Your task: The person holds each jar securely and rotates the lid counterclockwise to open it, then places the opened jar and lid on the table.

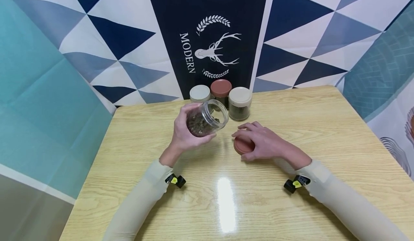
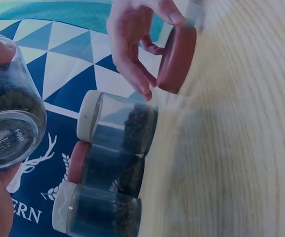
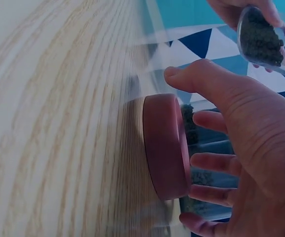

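My left hand (image 1: 185, 129) grips an open clear jar (image 1: 201, 123), fingers and thumb wrapped around its sides. Dark, crumbly dried bits lie inside the jar (image 2: 16, 98), which is held above the table and tilted, its mouth turned to the right. My right hand (image 1: 263, 140) hovers over a reddish-brown screw lid (image 1: 243, 146), thumb and fingers spread around it. In the right wrist view the lid (image 3: 164, 148) appears to lie on the tabletop, hollow side toward the palm; the fingers (image 3: 214, 163) look straight and apart from it.
Three lidded jars stand together at the table's back edge: one with a white lid (image 1: 199, 92), one with a reddish lid (image 1: 221, 87), one with a cream lid (image 1: 240, 96). Behind the wooden table (image 1: 200, 198) hangs a patterned cloth (image 1: 129, 36).
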A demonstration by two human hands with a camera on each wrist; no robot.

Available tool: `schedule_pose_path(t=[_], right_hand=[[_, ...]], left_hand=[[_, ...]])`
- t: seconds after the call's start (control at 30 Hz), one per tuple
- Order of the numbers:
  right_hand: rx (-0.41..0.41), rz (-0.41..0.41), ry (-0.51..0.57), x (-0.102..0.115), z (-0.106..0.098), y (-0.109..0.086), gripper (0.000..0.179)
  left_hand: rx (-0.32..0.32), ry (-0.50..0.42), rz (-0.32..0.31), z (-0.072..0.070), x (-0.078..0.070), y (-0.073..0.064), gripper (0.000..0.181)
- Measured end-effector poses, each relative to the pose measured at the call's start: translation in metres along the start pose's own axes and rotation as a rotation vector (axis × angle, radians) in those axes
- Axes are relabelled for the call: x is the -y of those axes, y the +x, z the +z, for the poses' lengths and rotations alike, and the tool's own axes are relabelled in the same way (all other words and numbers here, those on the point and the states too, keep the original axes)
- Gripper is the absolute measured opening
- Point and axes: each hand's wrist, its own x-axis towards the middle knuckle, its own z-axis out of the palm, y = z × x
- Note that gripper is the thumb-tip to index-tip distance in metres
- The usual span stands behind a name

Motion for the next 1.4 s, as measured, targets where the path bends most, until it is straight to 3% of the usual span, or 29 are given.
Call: schedule_pose_path(t=[0.2,0.3,0.47,0.67,0.83,1.03,1.13,1.4], right_hand=[[-0.008,-0.008,0.001,-0.0012,-0.0021,0.0002,0.075],[-0.01,-0.008,0.003,-0.0006,-0.003,-0.0003,0.075],[-0.007,0.012,0.014,0.0002,-0.005,-0.0014,0.074],[-0.007,0.011,0.022,0.0011,-0.0069,-0.0002,0.073],[-0.012,0.004,0.016,-0.0003,-0.0061,-0.0002,0.072],[-0.017,0.003,0.016,-0.0008,-0.0052,-0.0013,0.073],[-0.02,0.001,0.016,-0.0008,-0.0054,-0.0013,0.073],[-0.028,-0.007,0.01,-0.0017,-0.0064,-0.0022,0.073]], left_hand=[[0.004,-0.039,-0.128,-0.0032,-0.0055,0.0011,0.097],[0.002,-0.029,-0.156,-0.0051,-0.0057,0.0019,0.104],[-0.001,-0.005,-0.155,-0.0075,-0.0022,0.0029,0.114],[-0.047,-0.046,-0.155,-0.0077,0.0003,0.003,0.097],[-0.053,-0.075,-0.146,-0.0079,0.0012,0.004,0.093],[-0.038,-0.195,-0.195,-0.0083,0.0008,0.0022,0.114],[-0.065,-0.193,-0.225,-0.0077,-0.0013,0.0016,0.12],[-0.114,-0.256,-0.222,-0.0063,-0.0025,0.0049,0.125]])
